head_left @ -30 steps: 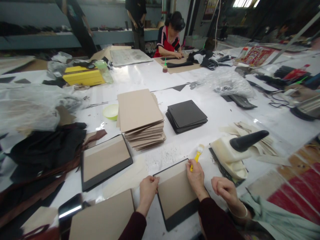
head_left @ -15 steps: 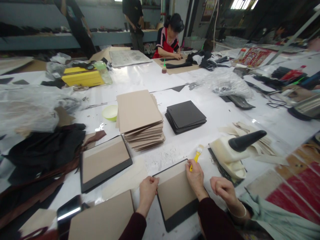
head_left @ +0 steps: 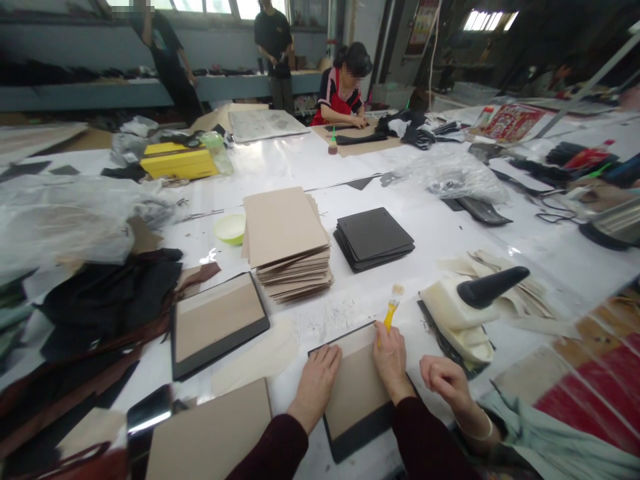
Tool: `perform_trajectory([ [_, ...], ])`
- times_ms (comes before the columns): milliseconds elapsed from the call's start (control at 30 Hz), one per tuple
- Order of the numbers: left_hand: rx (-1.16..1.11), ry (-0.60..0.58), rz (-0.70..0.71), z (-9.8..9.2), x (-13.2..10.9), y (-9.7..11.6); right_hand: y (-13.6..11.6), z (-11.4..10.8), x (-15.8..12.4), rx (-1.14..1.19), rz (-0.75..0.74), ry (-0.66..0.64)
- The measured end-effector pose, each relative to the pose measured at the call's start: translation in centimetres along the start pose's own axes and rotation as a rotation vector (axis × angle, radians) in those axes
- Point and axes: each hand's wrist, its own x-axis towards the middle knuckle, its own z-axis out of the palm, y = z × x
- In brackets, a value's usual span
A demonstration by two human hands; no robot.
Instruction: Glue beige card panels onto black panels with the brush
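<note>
A tan board with a black border (head_left: 350, 393) lies on the white table in front of me. My left hand (head_left: 317, 380) rests on its left part, fingers laid flat on the surface. At the board's far right corner, my right hand (head_left: 390, 353) is closed around a yellow-handled brush (head_left: 393, 308), bristles pointing up and away. A similar black-edged tan board (head_left: 217, 317) lies to the left. Farther back stand a stack of tan boards (head_left: 285, 227) and a stack of black panels (head_left: 374, 233).
Another person's curled hand (head_left: 445, 380) is close on my right, near a whitish container with a black handle (head_left: 480, 300). A plain tan board (head_left: 210, 433) lies at front left. A green-rimmed bowl (head_left: 229, 229) touches the tan stack. Dark material (head_left: 110, 300) heaps at left.
My left hand has moved from pinching the board's far left edge to lying flat on it. The brush in my right hand has tipped more upright. The camera view has shifted slightly.
</note>
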Motion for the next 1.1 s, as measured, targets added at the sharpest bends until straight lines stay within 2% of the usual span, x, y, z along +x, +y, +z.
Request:
perform_trajectory([
  [133, -0.152, -0.036, -0.048, -1.2, -0.8, 0.5, -0.6, -0.5, -0.5, 0.003, -0.033, 0.014],
  [233, -0.186, -0.049, -0.112, -2.8, -0.9, 0.7, -0.5, 0.1, -0.9, -0.009, -0.064, 0.034],
  [333, -0.160, -0.031, -0.276, -4.4, -0.3, 0.1, 0.1, 1.4, -0.7, -0.062, -0.096, 0.031],
  [400, -0.154, -0.026, -0.411, -5.3, 0.2, -0.5, 0.4, 1.4, -0.5, -0.071, -0.084, 0.032],
  [500, -0.173, -0.071, -0.519, -6.1, 1.1, -1.1, 0.1, 0.1, -0.6, -0.021, 0.000, 0.026],
  [600, -0.219, -0.132, -0.545, -6.3, 2.2, -1.5, -0.4, -1.1, -1.1, 0.015, 0.065, 0.023],
  [733, -0.335, -0.197, -0.567, -6.6, 3.1, -1.9, -1.0, -2.4, -2.0, 0.013, 0.079, 0.043],
  [833, -0.497, -0.237, -0.612, -7.3, 3.1, -2.3, -3.2, -4.2, -3.0, 0.147, 0.047, 0.088],
  [933, -0.728, -0.258, -0.650, -8.1, 2.6, -2.5, -7.9, -6.0, -4.9, 0.323, -0.019, 0.117],
  [1033, -1.001, -0.270, -0.677, -9.0, 1.5, -1.9, -12.8, -7.5, -7.2, 0.345, -0.110, 0.084],
  [1100, -1.173, -0.277, -0.698, -9.5, 0.6, -1.4, -14.0, -8.4, -8.1, 0.316, -0.189, 0.097],
])
